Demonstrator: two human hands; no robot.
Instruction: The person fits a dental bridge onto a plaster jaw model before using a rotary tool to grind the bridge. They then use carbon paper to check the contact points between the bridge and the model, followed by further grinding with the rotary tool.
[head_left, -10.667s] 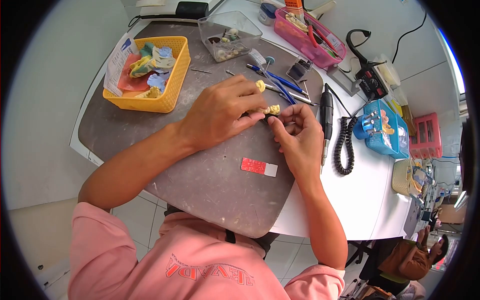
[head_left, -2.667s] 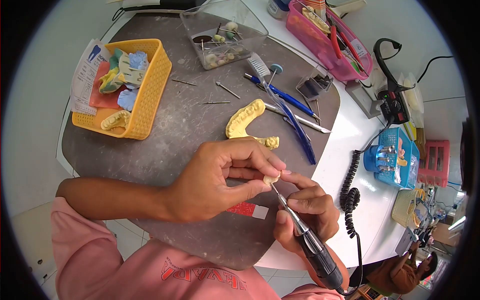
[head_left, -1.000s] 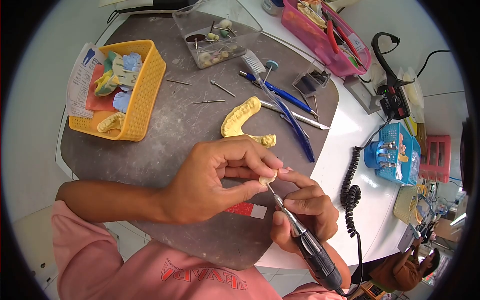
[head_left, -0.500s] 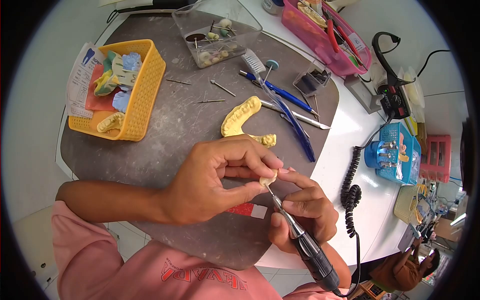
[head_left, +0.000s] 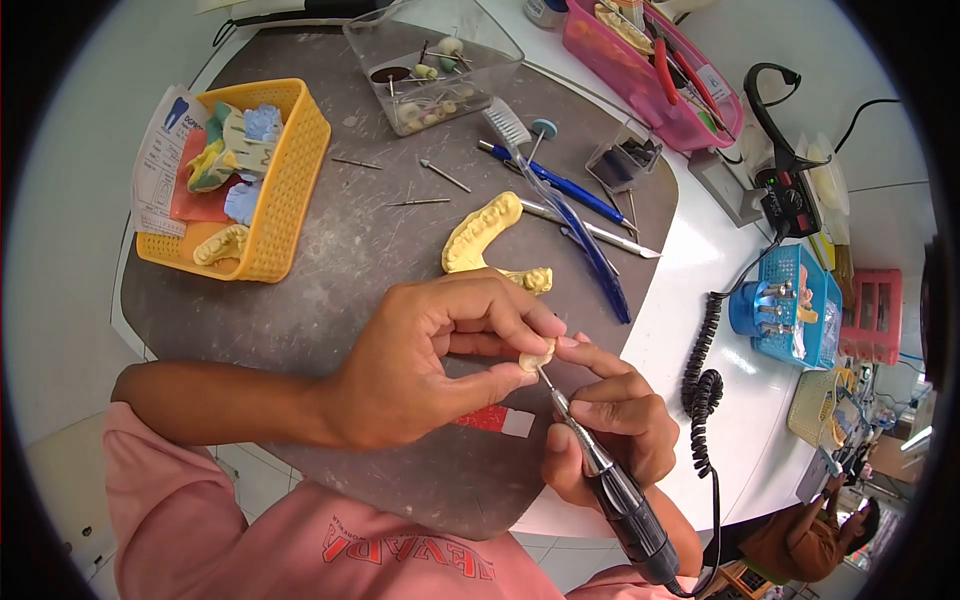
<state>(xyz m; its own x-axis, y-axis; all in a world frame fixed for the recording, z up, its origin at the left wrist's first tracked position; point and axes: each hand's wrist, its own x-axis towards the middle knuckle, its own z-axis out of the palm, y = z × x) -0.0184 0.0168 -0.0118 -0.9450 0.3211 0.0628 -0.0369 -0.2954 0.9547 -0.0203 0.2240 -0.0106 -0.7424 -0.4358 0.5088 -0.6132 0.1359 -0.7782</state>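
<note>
A small cream tooth piece (head_left: 536, 357) sat just right of the frame's centre, pinched between the thumb and fingertips of the left hand (head_left: 420, 360), whose fingers were closed together on it. The thin bur of a handpiece (head_left: 610, 490) touched the piece from below right. The right hand (head_left: 605, 425) was wrapped shut around the handpiece's metal neck, its forefinger stretched out to rest against the piece and the left fingertips. The handpiece's dark body ran down toward the lower right, where a coiled cord (head_left: 700, 380) joined it and climbed the white bench (head_left: 690, 300).

Both hands hovered over a grey mat (head_left: 330, 280). Just above them on the mat lay a yellow jaw cast (head_left: 480, 240), and under the left hand a red strip (head_left: 490, 420) showed. Above the cast lay loose burs (head_left: 420, 190), a blue pen (head_left: 560, 185) and a clear-handled brush (head_left: 560, 200). At the upper left of the frame stood a yellow basket (head_left: 290, 190) holding casts and papers. At the top sat a clear box (head_left: 430, 60) of burs, and to its right a pink tray (head_left: 650, 70) of tools. On the right edge were a black control unit (head_left: 785, 205) and a blue bur stand (head_left: 790, 305). Another person (head_left: 810, 545) sat at the lower right corner.
</note>
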